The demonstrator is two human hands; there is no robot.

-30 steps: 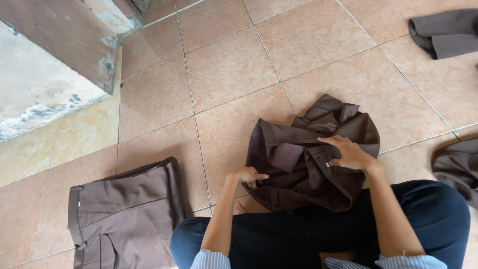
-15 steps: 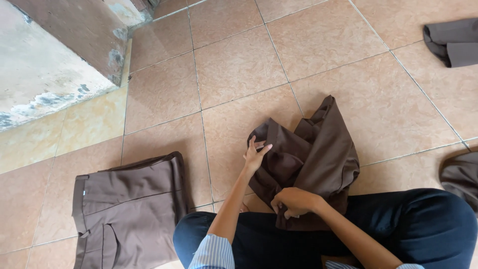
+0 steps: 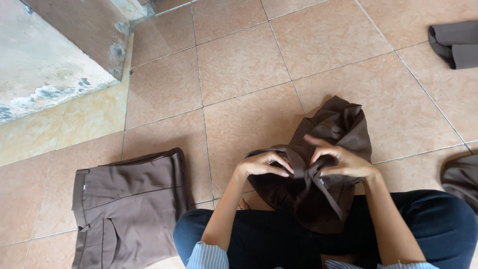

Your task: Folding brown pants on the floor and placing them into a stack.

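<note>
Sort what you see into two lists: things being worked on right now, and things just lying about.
In hand:
- crumpled brown garment, held up over the lap
- left hand and right hand, both gripping it

Lying about:
- folded brown trousers, flat on the tiles
- dark cloth, top right
- another dark cloth, right edge
- concrete step
</note>
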